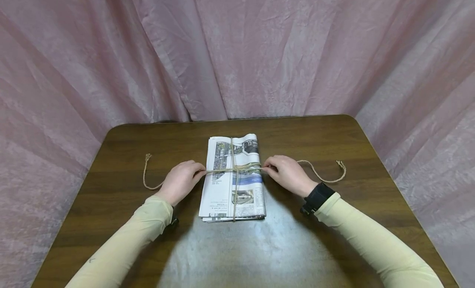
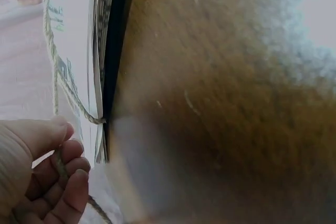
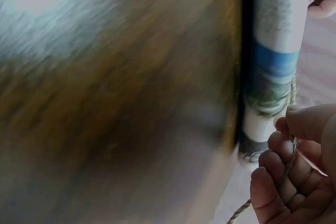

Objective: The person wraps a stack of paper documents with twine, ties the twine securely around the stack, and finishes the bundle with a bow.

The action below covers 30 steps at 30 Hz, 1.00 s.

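A folded stack of newspapers lies on the table, bound lengthwise and crosswise with twine that crosses near the middle of its top. At the stack's left edge my left hand pinches one end of the twine between thumb and forefinger. Past the right edge, my right hand pinches the other end. Between the hands the twine runs nearly straight over the paper. In the left wrist view, the twine passes from the fingers across the stack; the right wrist view shows twine trailing below the curled fingers.
The brown wooden table has rounded far corners, with a pink curtain hanging behind it. Loose tails of twine rest on both sides, a left tail and a right tail. A black band circles the right wrist.
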{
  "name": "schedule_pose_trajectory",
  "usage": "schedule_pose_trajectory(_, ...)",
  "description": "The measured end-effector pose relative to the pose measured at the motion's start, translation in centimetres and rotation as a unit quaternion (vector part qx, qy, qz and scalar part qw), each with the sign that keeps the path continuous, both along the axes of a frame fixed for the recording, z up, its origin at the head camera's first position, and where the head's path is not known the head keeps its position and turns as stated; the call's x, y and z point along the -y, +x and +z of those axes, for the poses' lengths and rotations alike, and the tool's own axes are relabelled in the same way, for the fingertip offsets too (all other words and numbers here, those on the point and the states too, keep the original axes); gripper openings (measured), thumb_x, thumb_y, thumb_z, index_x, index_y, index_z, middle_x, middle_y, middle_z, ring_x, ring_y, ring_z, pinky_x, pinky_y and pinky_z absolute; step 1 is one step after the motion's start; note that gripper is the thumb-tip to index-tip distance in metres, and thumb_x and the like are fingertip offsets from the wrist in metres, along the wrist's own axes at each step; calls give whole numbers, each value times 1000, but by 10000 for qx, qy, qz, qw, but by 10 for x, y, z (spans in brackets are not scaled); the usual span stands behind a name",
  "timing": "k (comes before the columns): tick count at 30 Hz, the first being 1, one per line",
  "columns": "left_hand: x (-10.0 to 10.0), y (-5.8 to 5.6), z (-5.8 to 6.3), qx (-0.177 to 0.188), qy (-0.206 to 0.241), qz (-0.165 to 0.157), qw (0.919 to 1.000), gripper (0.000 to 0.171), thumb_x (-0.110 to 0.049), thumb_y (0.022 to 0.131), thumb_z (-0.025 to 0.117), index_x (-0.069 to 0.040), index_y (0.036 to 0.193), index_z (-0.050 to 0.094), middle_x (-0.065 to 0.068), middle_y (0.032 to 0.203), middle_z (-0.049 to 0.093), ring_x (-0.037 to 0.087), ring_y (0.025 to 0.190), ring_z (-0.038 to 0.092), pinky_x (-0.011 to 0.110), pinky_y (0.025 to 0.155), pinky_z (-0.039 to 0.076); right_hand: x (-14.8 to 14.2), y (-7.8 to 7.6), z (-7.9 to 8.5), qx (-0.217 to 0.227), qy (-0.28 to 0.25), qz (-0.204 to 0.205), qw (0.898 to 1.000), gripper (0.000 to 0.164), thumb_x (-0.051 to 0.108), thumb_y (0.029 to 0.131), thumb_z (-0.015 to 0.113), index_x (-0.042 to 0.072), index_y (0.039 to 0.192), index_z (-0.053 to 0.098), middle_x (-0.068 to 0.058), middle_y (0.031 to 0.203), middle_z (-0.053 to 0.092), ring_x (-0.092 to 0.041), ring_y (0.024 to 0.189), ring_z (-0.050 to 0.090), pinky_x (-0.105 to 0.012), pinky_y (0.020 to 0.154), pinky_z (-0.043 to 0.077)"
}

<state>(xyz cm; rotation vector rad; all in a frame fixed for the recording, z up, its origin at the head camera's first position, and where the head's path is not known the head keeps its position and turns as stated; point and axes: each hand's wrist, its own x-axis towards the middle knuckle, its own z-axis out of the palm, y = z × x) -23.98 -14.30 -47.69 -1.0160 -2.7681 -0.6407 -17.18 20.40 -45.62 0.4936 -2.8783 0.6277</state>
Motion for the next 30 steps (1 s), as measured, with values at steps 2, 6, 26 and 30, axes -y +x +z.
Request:
schedule_pose_trajectory(2,1,0,-1,177,-53,41,9998,6,-17,96,74,-13,98,77,1,94,70,22,87,68,44,80,54,-2,0,-1,66,28,16,10000,5,19,97,73,14,96,74,5,89,69,-14,82,63,-37,77,52)
schedule_pose_trajectory(6,4,-2,-4,450,-155,125,9988,6,-19,97,73,-14,97,76,0,94,70,22,87,68,44,80,54,-6,2,-2,184,59,122,9997,4,19,97,73,15,96,74,6,88,68,-13,80,61,-37,76,51)
schedule_pose_trajectory(26,17,1,-3,-360,-386,-160,9985,8,-7,93,75,-7,100,78,5,94,69,28,89,66,46,80,54,-11,5,-4,258,66,103,9996,7,16,97,73,12,102,75,3,95,71,-16,88,66,-39,81,54)
schedule_pose_trajectory(30,23,-1,2,-454,-392,-145,9981,8,-5,92,75,-6,100,78,6,94,69,28,89,67,46,81,54,-14,7,-2,186,96,99,9997,9,13,96,73,10,104,76,1,96,71,-18,91,67,-41,82,54)
